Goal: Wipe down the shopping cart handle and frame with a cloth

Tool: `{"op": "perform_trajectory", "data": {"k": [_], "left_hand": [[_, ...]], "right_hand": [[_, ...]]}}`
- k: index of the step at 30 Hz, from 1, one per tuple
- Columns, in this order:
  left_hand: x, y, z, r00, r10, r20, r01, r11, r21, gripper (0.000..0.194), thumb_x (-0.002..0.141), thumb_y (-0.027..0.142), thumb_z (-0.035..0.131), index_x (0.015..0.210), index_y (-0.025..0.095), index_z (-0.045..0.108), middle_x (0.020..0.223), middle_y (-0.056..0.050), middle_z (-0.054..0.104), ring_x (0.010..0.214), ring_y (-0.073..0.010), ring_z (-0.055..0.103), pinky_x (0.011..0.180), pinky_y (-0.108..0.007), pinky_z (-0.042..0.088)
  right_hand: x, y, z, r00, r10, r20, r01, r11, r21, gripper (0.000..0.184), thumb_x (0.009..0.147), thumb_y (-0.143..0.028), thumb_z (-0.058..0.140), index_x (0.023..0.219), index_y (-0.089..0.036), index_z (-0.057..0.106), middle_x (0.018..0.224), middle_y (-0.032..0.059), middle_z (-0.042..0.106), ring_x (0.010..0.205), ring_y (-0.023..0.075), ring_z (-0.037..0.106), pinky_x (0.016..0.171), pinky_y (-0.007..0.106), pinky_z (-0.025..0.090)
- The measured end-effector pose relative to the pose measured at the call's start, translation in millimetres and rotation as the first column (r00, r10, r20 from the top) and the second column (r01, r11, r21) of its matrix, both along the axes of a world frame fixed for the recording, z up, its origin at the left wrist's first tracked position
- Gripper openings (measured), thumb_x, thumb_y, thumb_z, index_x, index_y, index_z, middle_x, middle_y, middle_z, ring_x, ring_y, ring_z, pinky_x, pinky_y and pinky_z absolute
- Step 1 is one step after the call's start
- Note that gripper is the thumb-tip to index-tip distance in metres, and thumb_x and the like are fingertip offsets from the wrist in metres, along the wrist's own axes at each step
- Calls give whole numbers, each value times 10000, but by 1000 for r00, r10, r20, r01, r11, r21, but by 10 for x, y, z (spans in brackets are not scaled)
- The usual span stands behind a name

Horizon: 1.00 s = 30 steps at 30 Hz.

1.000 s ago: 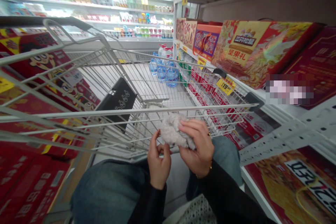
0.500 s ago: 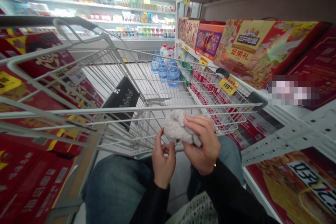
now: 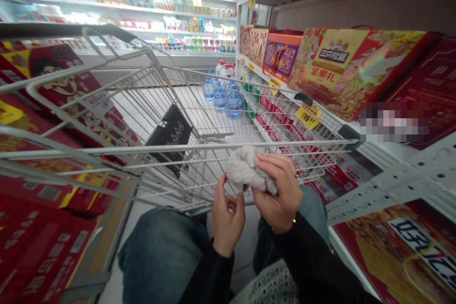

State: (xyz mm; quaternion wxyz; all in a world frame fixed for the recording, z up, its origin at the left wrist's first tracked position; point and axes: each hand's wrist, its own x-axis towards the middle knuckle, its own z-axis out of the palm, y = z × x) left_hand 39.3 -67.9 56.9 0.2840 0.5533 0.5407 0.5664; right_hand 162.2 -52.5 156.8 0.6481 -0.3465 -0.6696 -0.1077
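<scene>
A fluffy light-grey cloth (image 3: 244,171) lies bunched against the side wires of a wire shopping cart (image 3: 171,147), just below its top rail. My right hand (image 3: 280,190) grips the cloth from the right, fingers over it and thumb underneath. My left hand (image 3: 228,218) is at the cloth's lower left, with index fingertip and thumb tip at its edge and the other fingers curled. How firmly the left fingers pinch is hard to make out. Inside the cart, a black panel (image 3: 170,137) with printed symbols hangs on the wires.
Red gift boxes (image 3: 46,247) are stacked at the left. On the right, a white shelf (image 3: 384,185) bears a nut gift box (image 3: 342,66), with bottled drinks lower down. Large water bottles (image 3: 233,99) stand on the floor before a refrigerated display (image 3: 124,57). My knees flank the hands.
Both hands and the cloth have shifted slightly right along the cart's side wires. The grip looks the same, and the view has moved a little.
</scene>
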Motion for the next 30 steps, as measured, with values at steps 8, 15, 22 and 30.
{"op": "perform_trajectory", "data": {"k": [8,15,22,30], "left_hand": [[42,-22,71,1000,-9,16,9,999,-51,593,944,385,594,1463,161,413,848,-4,609,594,-105,567,549,-220,485],[62,-39,85,996,-52,74,58,996,-74,616,930,381,613,1470,169,406,991,-53,641,609,-100,573,550,-232,494],[59,-84,228,997,-64,50,65,998,-23,372,917,356,621,1239,183,550,906,-22,603,630,-118,583,545,-229,480],[50,-112,253,997,-66,-50,68,996,51,228,950,323,576,1130,186,605,830,-13,616,597,-117,578,535,-222,479]], "right_hand": [[-20,-24,-40,1000,-12,2,12,1000,-18,399,863,-77,626,1221,-241,693,1141,81,761,1080,272,713,960,521,612],[-21,-19,6,1000,0,5,0,1000,-2,393,851,-74,652,1212,-221,699,1154,90,757,1093,275,705,971,517,604],[-41,-81,48,1000,5,24,-4,1000,-22,376,874,-95,616,1209,-250,688,1134,78,766,1070,273,715,929,513,615],[-33,-68,57,1000,-3,13,3,1000,-15,376,871,-83,621,1202,-246,692,1127,75,766,1062,265,713,933,504,614]]}}
